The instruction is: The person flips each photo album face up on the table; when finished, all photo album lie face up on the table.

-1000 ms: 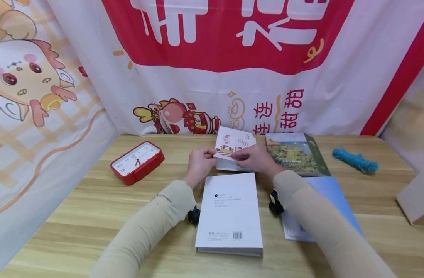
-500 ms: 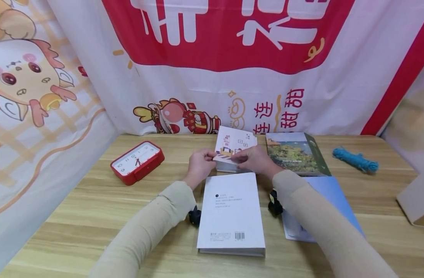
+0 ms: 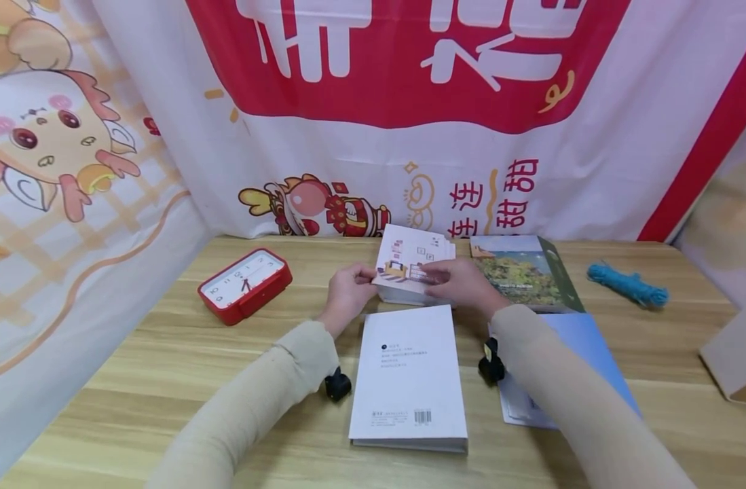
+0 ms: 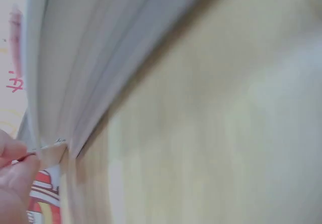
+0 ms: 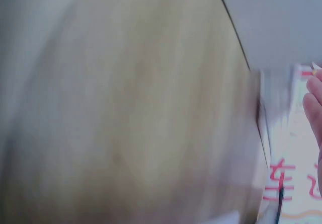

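A stack of small books (image 3: 406,248), the top one with a printed white cover, lies near the back of the table. My left hand (image 3: 348,292) pinches the near left corner of the top book between thumb and fingers. My right hand (image 3: 467,285) touches the cover's near right part, its fingers extended and the thumb lower, by the front edge. Just in front of the stack lies a thick white book (image 3: 409,380), with a barcode facing up. In the left wrist view, thumb and fingertip (image 4: 25,158) meet at a book's edge; the right wrist view shows only some fingers (image 5: 314,100).
A red clock (image 3: 246,285) lies to the left. On the right are a photo album (image 3: 522,275), a blue folder-like item (image 3: 583,360) under my right forearm, and a bundle of blue cord (image 3: 628,285). A pale box (image 3: 736,353) stands at the right edge; a printed curtain (image 3: 348,156) hangs behind.
The thick white book has shifted slightly right. My right hand has moved a little right, with thumb and fingers farther apart. My left hand still pinches the corner, slightly farther left.
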`<state>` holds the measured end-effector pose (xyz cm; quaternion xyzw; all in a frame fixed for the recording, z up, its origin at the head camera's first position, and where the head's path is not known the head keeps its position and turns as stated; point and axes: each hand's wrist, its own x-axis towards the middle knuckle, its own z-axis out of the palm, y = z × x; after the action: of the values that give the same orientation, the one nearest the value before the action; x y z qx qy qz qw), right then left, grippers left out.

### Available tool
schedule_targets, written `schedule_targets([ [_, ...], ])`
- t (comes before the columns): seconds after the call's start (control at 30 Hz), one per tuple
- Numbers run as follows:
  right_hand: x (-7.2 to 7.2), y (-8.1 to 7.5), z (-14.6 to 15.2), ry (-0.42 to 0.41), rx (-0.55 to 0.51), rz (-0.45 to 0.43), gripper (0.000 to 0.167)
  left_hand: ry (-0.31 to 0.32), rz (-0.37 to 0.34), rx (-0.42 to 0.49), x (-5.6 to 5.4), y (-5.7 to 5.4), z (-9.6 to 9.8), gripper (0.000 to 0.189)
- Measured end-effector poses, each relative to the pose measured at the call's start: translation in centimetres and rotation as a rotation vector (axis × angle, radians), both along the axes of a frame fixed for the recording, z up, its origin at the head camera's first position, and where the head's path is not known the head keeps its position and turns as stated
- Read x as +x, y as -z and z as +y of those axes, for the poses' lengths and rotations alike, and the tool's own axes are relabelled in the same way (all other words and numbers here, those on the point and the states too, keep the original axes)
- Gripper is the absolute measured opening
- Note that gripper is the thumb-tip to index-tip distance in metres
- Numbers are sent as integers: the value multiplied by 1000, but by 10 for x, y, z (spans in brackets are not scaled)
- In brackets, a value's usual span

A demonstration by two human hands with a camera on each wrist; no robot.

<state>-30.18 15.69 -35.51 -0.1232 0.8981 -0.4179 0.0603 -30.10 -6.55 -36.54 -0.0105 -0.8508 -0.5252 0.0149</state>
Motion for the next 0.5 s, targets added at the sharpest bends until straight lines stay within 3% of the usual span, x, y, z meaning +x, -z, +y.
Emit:
schedule_targets([
  [0.23,9,-18,32,69,-97,42,53,37,-31,-132,9,-13,-1,33],
  [0.37,17,-33,46,120,-139,59,54,39,-26,-131,13,-26,5,38],
  [0.5,27,-46,62,160,-125,45,57,104,-9,-89,17,-42,16,44],
])
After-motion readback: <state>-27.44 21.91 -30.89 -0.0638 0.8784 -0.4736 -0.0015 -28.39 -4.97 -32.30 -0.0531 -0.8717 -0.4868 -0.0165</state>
